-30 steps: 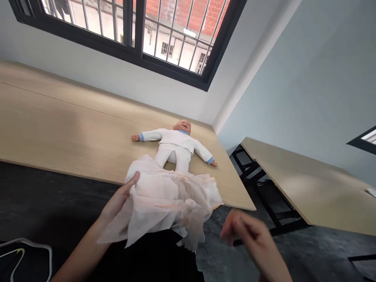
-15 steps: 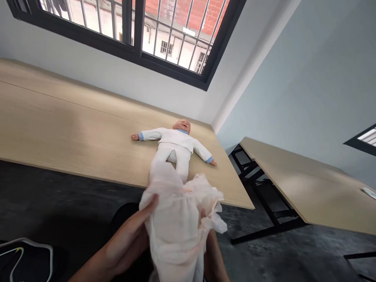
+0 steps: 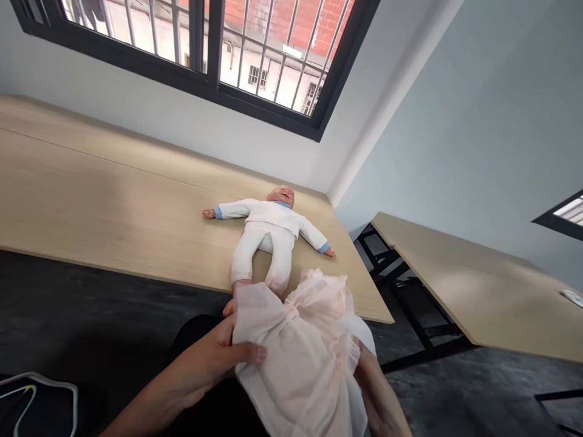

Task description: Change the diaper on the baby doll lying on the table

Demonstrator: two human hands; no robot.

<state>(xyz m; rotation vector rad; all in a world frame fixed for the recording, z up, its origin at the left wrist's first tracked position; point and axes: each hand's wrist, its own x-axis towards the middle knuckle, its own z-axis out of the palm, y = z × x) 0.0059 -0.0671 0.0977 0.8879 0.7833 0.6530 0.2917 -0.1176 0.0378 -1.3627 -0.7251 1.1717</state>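
A pale pink baby dress (image 3: 305, 358) of thin, ruffled cloth hangs over my lap, in front of the table edge. My left hand (image 3: 228, 349) grips its left side, the thumb lying on top of the fabric. On the other side, my right hand (image 3: 364, 364) holds the dress from beneath, with its fingers hidden in the folds. Just beyond the cloth lies a baby doll (image 3: 273, 224) on its back, arms spread, dressed in a white top and trousers with blue cuffs and collar. Its feet point toward me, one partly covered by the dress.
The light wooden table (image 3: 113, 200) stands against the wall under a barred window (image 3: 273, 60). To the right is a second table (image 3: 478, 279) on black folding legs, past a gap. A dark object with white edging (image 3: 40, 406) sits at lower left.
The dress has come lower and spread out to the right, uncovering the doll's lower legs and a foot. My right hand has moved right; my left thumb now lies across the cloth.
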